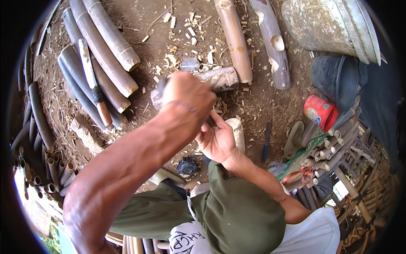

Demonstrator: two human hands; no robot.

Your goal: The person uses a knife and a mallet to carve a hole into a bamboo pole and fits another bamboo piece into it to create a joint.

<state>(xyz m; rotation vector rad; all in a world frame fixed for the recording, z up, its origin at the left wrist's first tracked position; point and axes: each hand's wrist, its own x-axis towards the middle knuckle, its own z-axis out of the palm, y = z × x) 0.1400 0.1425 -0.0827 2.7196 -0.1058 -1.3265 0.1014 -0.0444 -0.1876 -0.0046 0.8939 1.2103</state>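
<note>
My left hand (186,91), blurred, closes in a fist around something dark whose end pokes out at its far left side; its kind is hidden. Just below it, palm up, my right hand (218,139) has its thumb and curled fingers round a small dark part that I cannot make out. Under the left fist lies a short, rough log (220,79) across the dirt floor. Beyond it rests a small greyish flat piece (190,64). A pale cut piece of bamboo (237,133) stands right of the right hand.
Left lie several bamboo lengths (103,46) with a wooden-handled knife (89,67) on top. Ahead are a bamboo tube (235,40) and one with cut holes (270,42). Right are buckets (330,25), a red can (319,112) and a blue-handled tool (266,142). Wood chips litter the ground.
</note>
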